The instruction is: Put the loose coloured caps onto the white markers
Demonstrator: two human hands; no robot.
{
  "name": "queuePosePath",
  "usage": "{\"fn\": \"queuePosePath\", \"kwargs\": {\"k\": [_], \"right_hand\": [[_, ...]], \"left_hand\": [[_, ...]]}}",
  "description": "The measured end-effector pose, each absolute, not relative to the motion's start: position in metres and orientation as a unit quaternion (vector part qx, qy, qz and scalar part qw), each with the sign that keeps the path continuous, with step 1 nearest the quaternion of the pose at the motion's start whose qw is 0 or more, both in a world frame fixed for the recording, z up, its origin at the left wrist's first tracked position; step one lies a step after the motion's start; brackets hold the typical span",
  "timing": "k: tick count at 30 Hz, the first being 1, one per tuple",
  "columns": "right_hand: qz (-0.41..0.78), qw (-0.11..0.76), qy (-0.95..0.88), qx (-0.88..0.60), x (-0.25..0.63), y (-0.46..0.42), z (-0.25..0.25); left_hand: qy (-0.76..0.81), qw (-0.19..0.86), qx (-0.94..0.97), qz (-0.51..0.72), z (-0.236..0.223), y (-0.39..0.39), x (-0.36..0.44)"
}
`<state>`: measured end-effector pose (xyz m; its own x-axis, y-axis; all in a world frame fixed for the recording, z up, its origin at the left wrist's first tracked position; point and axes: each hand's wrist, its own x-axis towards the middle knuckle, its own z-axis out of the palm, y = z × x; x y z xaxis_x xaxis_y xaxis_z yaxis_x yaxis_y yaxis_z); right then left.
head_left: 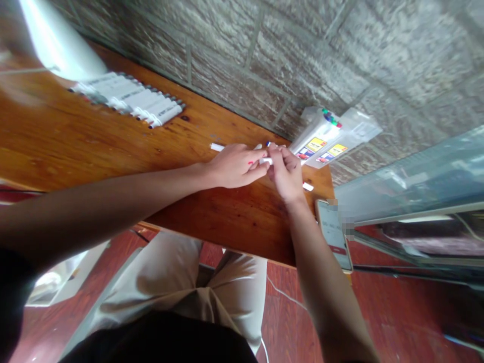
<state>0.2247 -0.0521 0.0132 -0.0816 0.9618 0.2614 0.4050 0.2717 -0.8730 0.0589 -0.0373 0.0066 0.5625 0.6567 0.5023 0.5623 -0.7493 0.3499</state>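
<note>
Over the desk my hands meet at a white marker (265, 161), mostly hidden by the fingers. My left hand (240, 164), with a red mark on its back, is closed round one part of it between thumb and fingers. Pinched at the other end is my right hand (286, 174). A blue tip (268, 143) shows just above the right fingers; what it belongs to is hidden. Behind the left hand lies a white pen-like piece (217, 147), partly covered. Just right of the right hand, a white piece with a red end (307, 186) rests on the wood.
A row of several white markers (132, 98) lies at the left of the wooden desk (212, 217). Clear packs with yellow labels (321, 146) lean by the brick wall (242, 60). A phone (335, 234) lies at the right edge, near a glass panel (412, 176). A white lamp-like object (64, 45) stands far left.
</note>
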Motion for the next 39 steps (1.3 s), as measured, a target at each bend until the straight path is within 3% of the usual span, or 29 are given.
{"fn": "queuePosePath", "kwargs": {"k": [5,11,39], "right_hand": [[0.378,0.359,-0.654,-0.548,0.225,-0.059,0.020],[0.317,0.441,-0.673,-0.502,0.222,-0.062,0.021],[0.280,0.395,-0.716,-0.502,0.221,-0.064,0.018]], "left_hand": [[0.345,0.086,0.874,0.332,0.007,-0.038,0.057],[0.321,0.098,0.885,0.324,0.010,-0.038,0.056],[0.308,0.066,0.904,0.289,0.011,-0.039,0.054]]}}
